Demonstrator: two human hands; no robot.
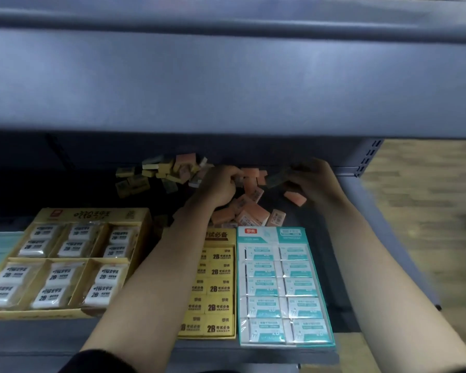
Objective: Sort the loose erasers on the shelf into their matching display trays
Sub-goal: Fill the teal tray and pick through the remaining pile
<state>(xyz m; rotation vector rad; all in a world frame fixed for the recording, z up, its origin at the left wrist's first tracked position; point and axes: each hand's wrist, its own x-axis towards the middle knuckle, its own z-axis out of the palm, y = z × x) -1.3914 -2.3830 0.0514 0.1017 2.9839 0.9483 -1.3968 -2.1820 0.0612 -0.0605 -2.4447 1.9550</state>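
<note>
Fingers (pixel 298 168) of the right hand (pixel 315 181) pinch a greenish eraser (pixel 277 177). The left hand (pixel 219 184) curls among pink erasers (pixel 253 211), hold unclear. Picking step; next, carry it to its match, likely the teal tray (pixel 293 234).

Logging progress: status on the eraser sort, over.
Left hand curled among loose pink erasers, grip unclear. Right hand pinches a greyish eraser. Upper shelf hides pile's back.

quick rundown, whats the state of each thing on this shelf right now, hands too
left hand: fingers curled among the pink erasers, grip unclear
right hand: pinches a dark eraser
pink erasers: loose heap, unsorted
yellow erasers: loose heap at the back
white-eraser tray: compartments filled
yellow tray: visible rows full, partly behind the left arm
teal tray: full, two columns
</note>
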